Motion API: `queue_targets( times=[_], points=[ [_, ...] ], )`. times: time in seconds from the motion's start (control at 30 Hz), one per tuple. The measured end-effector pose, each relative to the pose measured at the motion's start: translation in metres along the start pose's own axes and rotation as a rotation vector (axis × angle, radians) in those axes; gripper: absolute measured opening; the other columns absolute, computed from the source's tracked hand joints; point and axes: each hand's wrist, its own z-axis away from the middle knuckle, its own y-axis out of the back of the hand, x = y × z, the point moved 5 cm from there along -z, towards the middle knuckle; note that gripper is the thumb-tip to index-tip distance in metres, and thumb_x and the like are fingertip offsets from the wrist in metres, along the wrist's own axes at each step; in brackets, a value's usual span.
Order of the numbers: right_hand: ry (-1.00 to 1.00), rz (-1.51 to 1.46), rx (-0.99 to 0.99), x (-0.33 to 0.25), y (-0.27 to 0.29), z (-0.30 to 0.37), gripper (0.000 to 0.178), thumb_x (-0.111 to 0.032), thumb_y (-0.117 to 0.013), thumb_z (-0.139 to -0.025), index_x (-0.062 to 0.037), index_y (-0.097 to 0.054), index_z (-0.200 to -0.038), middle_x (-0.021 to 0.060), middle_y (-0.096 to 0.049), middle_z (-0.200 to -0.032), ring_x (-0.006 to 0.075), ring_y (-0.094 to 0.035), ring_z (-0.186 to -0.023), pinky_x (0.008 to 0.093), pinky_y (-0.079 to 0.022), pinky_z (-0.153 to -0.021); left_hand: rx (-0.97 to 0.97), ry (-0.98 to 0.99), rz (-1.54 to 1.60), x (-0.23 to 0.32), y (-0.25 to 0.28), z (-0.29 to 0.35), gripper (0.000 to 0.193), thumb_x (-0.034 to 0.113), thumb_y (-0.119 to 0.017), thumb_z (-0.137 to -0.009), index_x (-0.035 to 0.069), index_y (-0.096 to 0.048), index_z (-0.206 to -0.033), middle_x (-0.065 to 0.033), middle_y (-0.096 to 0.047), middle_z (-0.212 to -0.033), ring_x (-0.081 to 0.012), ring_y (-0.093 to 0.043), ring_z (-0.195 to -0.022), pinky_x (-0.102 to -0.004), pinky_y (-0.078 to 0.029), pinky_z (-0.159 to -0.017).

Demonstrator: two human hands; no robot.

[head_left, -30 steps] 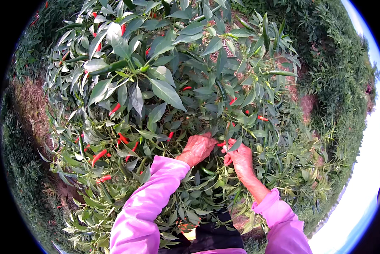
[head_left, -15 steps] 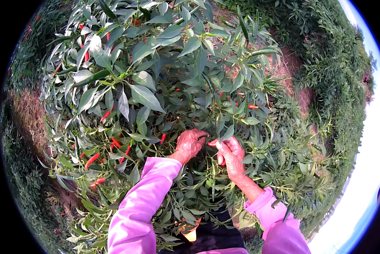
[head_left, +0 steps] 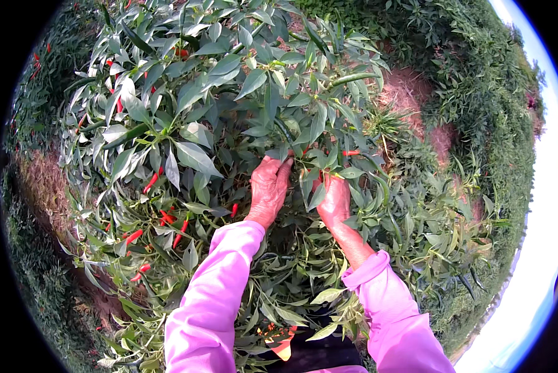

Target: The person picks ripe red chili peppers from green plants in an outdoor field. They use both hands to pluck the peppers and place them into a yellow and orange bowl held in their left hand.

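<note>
Because broad green leaves [head_left: 197, 158] crowd them, I cannot tell whether the bare left hand [head_left: 268, 186] or bare right hand [head_left: 335, 200] has its grip spread or pinching. A small red fleck [head_left: 291, 153], perhaps a pepper, shows beside the left. Just beyond the right sits a slim, glossy red chilli pepper [head_left: 351, 153], likely light, firm and slippery (best held by its stem).

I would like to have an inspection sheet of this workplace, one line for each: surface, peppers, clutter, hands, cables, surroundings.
Surface: leafy plant; bare reddish ground beyond it.
Peppers: red peppers and green peppers among leaves.
Clutter: orange object at lower edge, kind unclear.
Hands: left hand and right hand reach into foliage; fingers partly hidden, grip unclear.
Cables: nothing seen.
Surroundings: more green plants; bright sky at right.
</note>
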Motion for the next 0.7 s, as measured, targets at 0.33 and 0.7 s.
queue_targets(
  times=[0.33,0.7],
  points=[
    [-0.315,-0.728,-0.186,0.028,-0.014,0.014,0.013,-0.018,-0.052,-0.087,-0.0062,-0.057,-0.089,0.0001,-0.055,-0.067,0.0071,-0.048,-0.05,0.0232,-0.036,-0.042,-0.444,0.363,0.247,0.003,-0.011,-0.012,0.023,0.019,-0.059,-0.084,0.004,-0.062,-0.102,0.0,-0.056,-0.064,-0.0068,-0.051,-0.054,-0.0209,-0.039,-0.047],
    [-0.616,-1.217,-0.318,0.011,-0.005,0.04,0.023,-0.027,-0.059,-0.085,-0.0061,-0.053,-0.09,-0.0006,-0.051,-0.066,0.0029,-0.032,-0.038,0.0172,-0.026,-0.034,-0.543,0.186,0.104,-0.015,-0.014,-0.004,0.017,0.019,-0.062,-0.083,0.006,-0.059,-0.093,0.0021,-0.056,-0.068,-0.0063,-0.051,-0.059,-0.0211,-0.038,-0.051]
  ],
)
